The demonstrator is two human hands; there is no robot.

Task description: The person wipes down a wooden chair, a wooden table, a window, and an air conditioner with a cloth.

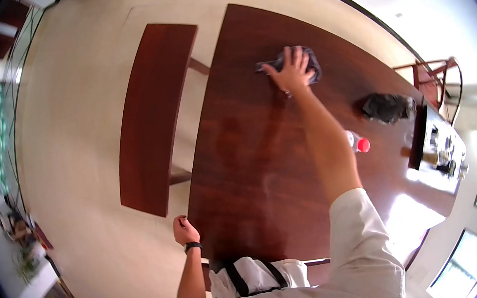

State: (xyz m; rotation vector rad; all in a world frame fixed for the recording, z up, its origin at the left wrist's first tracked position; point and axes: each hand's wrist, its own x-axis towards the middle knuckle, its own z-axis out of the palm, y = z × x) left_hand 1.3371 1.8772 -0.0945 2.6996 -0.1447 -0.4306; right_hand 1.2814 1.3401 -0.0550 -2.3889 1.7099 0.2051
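Note:
My right hand is stretched far over the dark brown wooden table, palm down with the fingers spread. Under it lies a crumpled dark cloth, pressed against the tabletop and partly hidden by the hand. Beside the table's left edge, near my body, my left hand is curled into a loose fist. A black band circles that wrist. I see nothing held in its fingers.
A wooden bench runs along the table's left side. Right of my forearm are a bottle with a red cap and a black plastic bag. A tray of small items sits at the right edge, with a wooden chair behind.

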